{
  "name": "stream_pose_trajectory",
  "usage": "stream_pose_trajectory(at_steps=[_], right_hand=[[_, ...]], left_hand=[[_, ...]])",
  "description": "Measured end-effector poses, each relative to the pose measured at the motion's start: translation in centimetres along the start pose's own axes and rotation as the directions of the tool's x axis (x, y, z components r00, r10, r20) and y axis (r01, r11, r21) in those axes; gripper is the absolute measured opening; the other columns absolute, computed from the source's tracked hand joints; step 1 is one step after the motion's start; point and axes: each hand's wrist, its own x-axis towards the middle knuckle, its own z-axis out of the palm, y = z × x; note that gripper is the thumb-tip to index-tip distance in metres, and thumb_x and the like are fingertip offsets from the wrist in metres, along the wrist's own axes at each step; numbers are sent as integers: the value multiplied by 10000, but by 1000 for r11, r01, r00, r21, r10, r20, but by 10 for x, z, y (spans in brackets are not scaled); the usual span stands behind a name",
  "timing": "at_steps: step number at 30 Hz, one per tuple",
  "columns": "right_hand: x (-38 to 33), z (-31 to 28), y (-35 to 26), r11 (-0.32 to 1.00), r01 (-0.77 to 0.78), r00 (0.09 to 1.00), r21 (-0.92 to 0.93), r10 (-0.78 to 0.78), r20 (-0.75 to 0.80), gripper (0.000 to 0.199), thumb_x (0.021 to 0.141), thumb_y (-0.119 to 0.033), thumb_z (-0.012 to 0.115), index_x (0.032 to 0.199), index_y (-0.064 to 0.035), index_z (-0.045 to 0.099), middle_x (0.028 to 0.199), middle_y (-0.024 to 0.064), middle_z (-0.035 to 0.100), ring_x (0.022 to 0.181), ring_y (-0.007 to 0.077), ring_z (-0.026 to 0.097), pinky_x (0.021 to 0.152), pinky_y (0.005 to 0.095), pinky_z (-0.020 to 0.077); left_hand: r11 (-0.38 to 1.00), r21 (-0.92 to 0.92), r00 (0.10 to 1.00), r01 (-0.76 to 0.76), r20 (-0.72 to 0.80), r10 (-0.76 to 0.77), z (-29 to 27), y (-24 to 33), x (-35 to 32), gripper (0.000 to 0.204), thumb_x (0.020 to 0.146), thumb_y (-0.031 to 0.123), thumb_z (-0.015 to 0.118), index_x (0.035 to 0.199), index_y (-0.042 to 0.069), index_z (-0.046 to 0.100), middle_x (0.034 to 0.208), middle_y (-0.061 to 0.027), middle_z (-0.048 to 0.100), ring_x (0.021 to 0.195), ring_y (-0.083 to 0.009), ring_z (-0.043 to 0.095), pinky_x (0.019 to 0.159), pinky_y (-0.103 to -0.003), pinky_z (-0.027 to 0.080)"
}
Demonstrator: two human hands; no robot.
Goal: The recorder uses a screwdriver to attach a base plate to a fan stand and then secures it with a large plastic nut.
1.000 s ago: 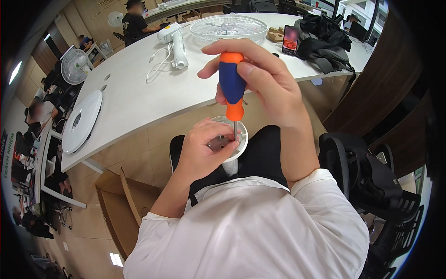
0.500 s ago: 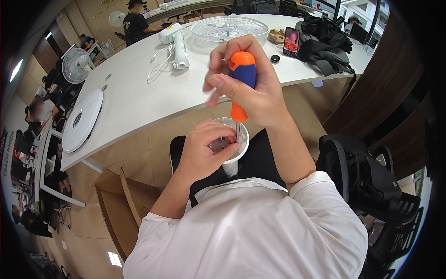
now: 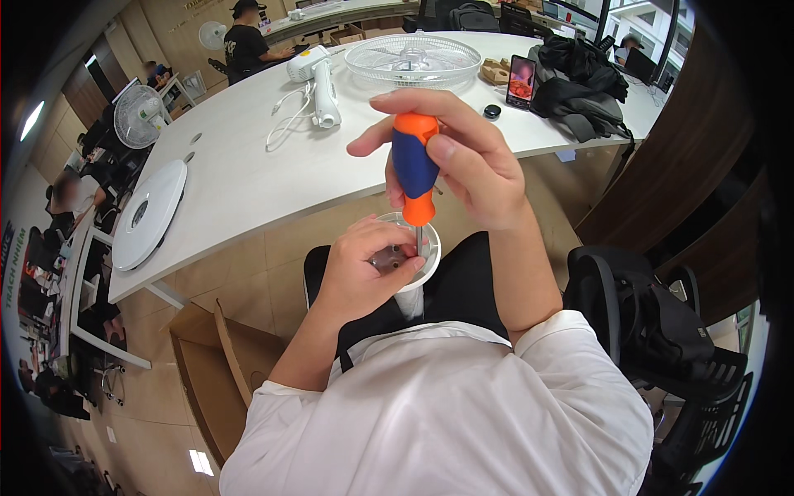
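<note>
My right hand (image 3: pixel 484 165) has a screwdriver (image 3: pixel 415 161) with an orange and blue handle, held upright. Its thumb rests on the handle, while one finger arches over the top and another sticks out to the left. The metal shaft points down into a round white plastic part (image 3: pixel 432 263), open at the top, between my thighs. My left hand (image 3: pixel 364 260) reaches over that part's rim, thumb and fingertips pinched around the shaft's lower end. Small dark holes show inside the part; the screwdriver's tip and any screw there are hidden.
On the white table (image 3: pixel 248 190) ahead are a round white base (image 3: pixel 153 213), a white fan body (image 3: pixel 322 91) with its cord, a fan grille (image 3: pixel 413 59), a phone (image 3: pixel 520 81) and a dark bag (image 3: pixel 579 91). A cardboard box (image 3: pixel 215 355) stands left, a black chair (image 3: pixel 653 322) right.
My right hand has turned about the handle: its fingers have shifted and the thumb now lies on the handle's right side. The handle has rotated and moved slightly left. My left hand stays put.
</note>
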Motion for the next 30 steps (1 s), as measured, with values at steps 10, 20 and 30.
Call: stream_pose_trajectory(at_steps=[10,20,30], right_hand=[[6,-4,17,870,278,956,-408,-293,26,423,870,-17,836,1265,-58,688,1137,44,678,991,131,670,832,310,576],[-5,4,16,977,185,981,-102,-179,70,366,998,-3,601,1348,-44,504,1113,254,657,800,184,681,611,273,546],[-8,-3,-18,983,29,997,-179,-40,-60,429,955,59,638,1374,-25,667,1200,117,710,983,150,688,894,314,577]], left_hand=[[998,25,998,-57,28,57,7,3,1,200,778,41,843,929,98,727,846,-7,742,821,-221,711,959,-420,495],[997,-36,998,65,2,-65,6,-1,-1,180,785,41,840,923,81,734,835,-19,732,772,-211,656,812,-354,497],[999,18,999,-40,15,40,-6,-7,4,165,801,36,838,932,81,748,834,-15,752,797,-196,705,902,-372,477]])
